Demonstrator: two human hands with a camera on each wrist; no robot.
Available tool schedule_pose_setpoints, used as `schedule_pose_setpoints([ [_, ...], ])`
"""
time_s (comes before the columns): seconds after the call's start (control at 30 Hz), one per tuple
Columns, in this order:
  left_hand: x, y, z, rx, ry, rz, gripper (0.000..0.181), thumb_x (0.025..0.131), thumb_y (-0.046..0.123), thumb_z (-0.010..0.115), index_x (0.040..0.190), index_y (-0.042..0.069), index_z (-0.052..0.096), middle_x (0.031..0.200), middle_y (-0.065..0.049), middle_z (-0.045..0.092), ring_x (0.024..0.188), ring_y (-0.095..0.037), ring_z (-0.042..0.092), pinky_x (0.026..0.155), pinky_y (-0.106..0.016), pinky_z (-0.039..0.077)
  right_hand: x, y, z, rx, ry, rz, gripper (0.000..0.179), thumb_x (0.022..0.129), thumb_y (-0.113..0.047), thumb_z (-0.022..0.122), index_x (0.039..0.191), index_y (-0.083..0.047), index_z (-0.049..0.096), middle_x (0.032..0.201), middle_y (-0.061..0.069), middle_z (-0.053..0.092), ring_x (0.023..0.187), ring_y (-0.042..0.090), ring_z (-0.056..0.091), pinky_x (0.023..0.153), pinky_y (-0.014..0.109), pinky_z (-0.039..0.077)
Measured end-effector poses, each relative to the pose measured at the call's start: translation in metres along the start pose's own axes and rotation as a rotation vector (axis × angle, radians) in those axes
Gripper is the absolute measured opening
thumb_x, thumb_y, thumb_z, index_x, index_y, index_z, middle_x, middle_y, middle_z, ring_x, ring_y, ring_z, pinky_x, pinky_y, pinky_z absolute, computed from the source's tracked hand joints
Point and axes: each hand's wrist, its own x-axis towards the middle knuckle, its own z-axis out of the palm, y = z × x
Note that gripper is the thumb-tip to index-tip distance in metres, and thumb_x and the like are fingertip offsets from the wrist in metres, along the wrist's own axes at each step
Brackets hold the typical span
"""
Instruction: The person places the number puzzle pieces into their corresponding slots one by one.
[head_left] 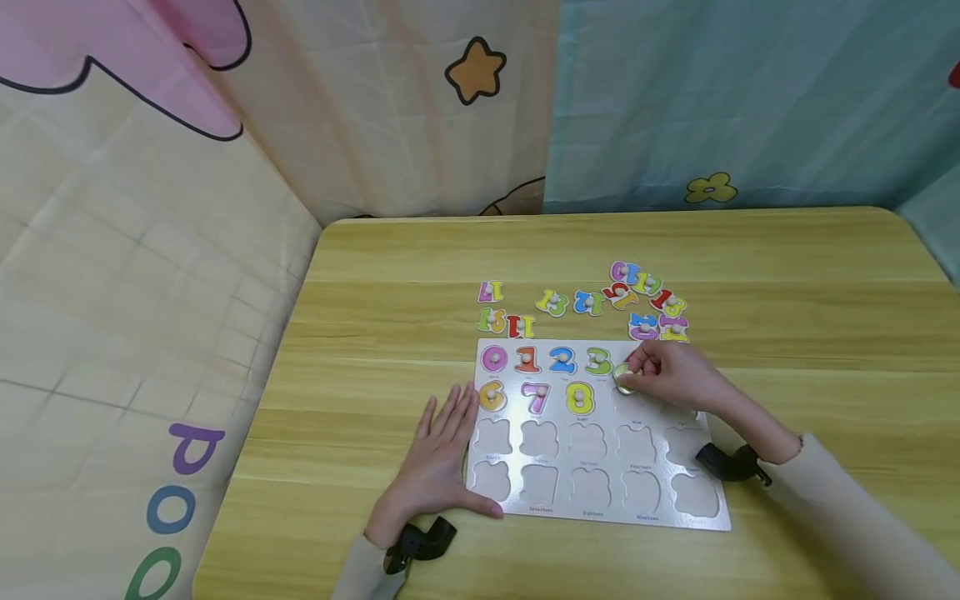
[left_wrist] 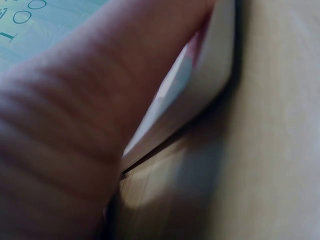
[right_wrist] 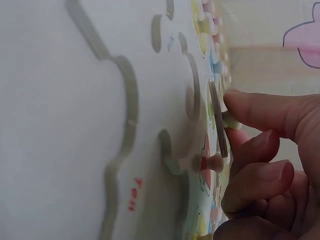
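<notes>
Wood-grained tabletop (head_left: pixel 825 333) runs across my head view, twelve o'clock being its far edge. Nearest me, at the eight o'clock side of the white puzzle board (head_left: pixel 565 479), the left hand (head_left: pixel 435 467) lies flat — fingers spread, thumb over the corner, nothing gripped. Shaped recesses (head_left: pixel 587 442) fill the board's near rows; pegged numbers such as the pink-purple zero (head_left: pixel 493 359) sit in the far ones. Toward the board's one o'clock, the right hand (head_left: pixel 671 377) pinches a number piece (head_left: pixel 622 380), fingers closed on its small peg (right_wrist: pixel 230 120), the thin plate slightly tilted close over the board. I judge it light and stiff, its face probably slick, hardly fragile; the peg is the place to hold, since the slim rim would give little purchase. Which number it is I can't read: the right wrist feed shows it edge-on, and the hand covers the board beneath. My left wrist feed is mostly blurred skin. Beyond, from eleven to one o'clock, lie loose number pieces (head_left: pixel 552 303) — then printed curtains (head_left: pixel 675 100).
</notes>
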Motion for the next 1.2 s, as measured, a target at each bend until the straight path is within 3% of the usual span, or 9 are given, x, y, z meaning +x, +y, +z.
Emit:
schedule_pose_setpoints([
  [0.3,0.0,0.0,0.002,-0.004,0.026,0.014,0.149,0.047,0.086,0.065,0.15,-0.001,0.001,0.158,-0.012,-0.003,0.143,-0.026,-0.008,0.112,-0.048,-0.007,-0.019,0.004,0.011,0.034,-0.031,0.033,0.024,0.079,-0.028,0.078,0.078,-0.011,0.062,0.059,-0.003,0.047,0.054,0.013,0.044,0.044,0.024,0.031],
  [1.2,-0.001,-0.002,0.002,-0.015,0.04,0.019,0.148,0.048,0.087,0.063,0.15,0.0,0.001,0.158,-0.012,-0.002,0.143,-0.026,-0.006,0.112,-0.048,-0.007,-0.021,-0.007,0.017,0.001,-0.071,0.06,0.023,0.082,-0.028,0.076,0.081,-0.01,0.061,0.058,-0.003,0.044,0.054,0.014,0.041,0.047,0.026,0.029],
])
